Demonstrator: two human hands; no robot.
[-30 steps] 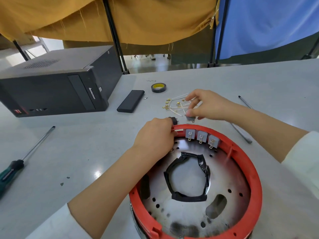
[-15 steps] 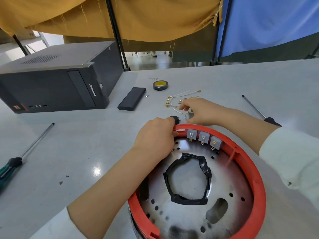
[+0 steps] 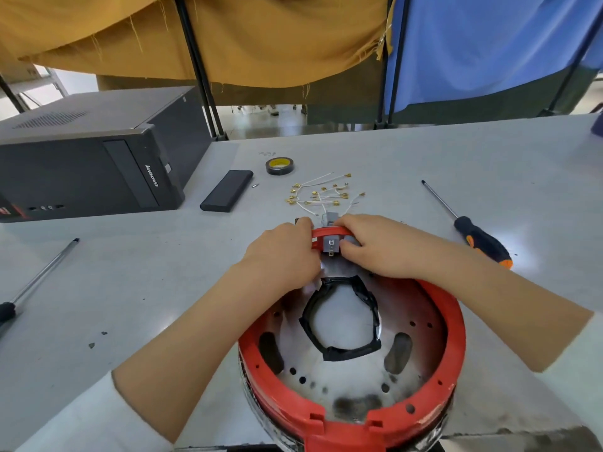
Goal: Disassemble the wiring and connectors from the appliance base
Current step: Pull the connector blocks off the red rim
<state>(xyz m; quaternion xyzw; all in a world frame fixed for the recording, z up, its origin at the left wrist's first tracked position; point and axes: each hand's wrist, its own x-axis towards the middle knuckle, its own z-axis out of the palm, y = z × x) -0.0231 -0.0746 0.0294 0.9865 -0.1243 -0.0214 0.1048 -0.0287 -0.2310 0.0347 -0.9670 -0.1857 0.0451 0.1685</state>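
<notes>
Working the far edge of the appliance base (image 3: 352, 415), red ring sitting at 6 o'clock on the desk (image 3: 146, 288). Both hands are meeting at the ring's 12 o'clock.

Left hand (image 3: 284, 252) is curling over the rim, grip closed on the red ring, bracing it. Right hand (image 3: 375, 246) is pinching at a grey connector (image 3: 331, 246) block on the inner wall, thumb pressing from inside, fingers wrapping over the rim; the blocks under that hand are hidden, so I can't tell exactly which one it's holding.

Pulled wires (image 3: 323, 195) with brass terminals are lying loose at 12 o'clock, just past the ring. One more grey block (image 3: 331, 217) is sitting just outside the rim.

How I'm judging the step:
- keeping the left hand bracing hard so the base isn't sliding
- pushing the connector straight through its slot, not levering sideways; the plastic tabs probably snap
- watching the exposed spade terminal under the block, sharp edge near the thumb
- if it's sticking, the orange-handled screwdriver (image 3: 479, 239) at 2 o'clock is in reach for freeing the clip
</notes>
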